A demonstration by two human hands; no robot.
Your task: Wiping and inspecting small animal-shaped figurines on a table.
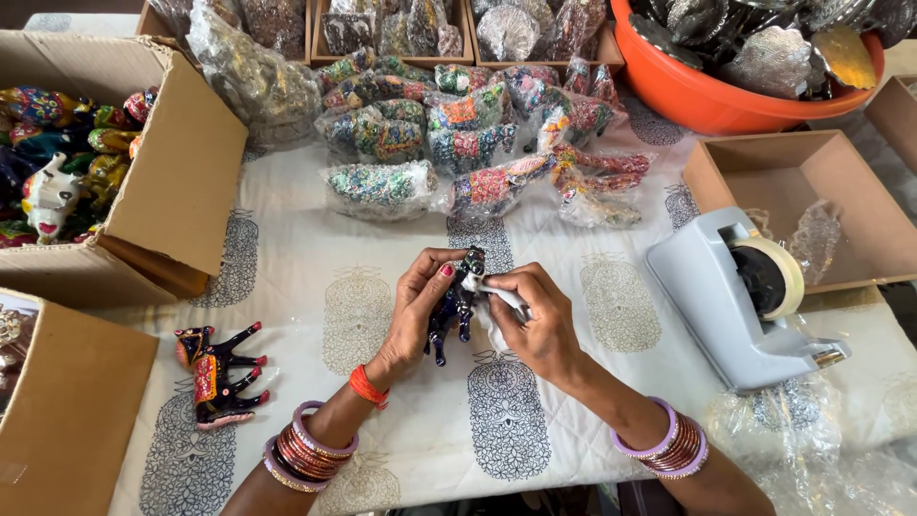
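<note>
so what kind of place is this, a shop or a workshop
Probably a handicraft packing table: both hands hold a dark painted animal figurine, clear-bagged painted figurines are heaped behind, and a grey tape dispenser stands beside open cardboard boxes.

A: What are the hands doing?
B: The left hand and right hand grip a dark toy horse over the bench.
A: And nearby?
B: Another horse lies on its side at left; a tape dispenser sits right
</note>
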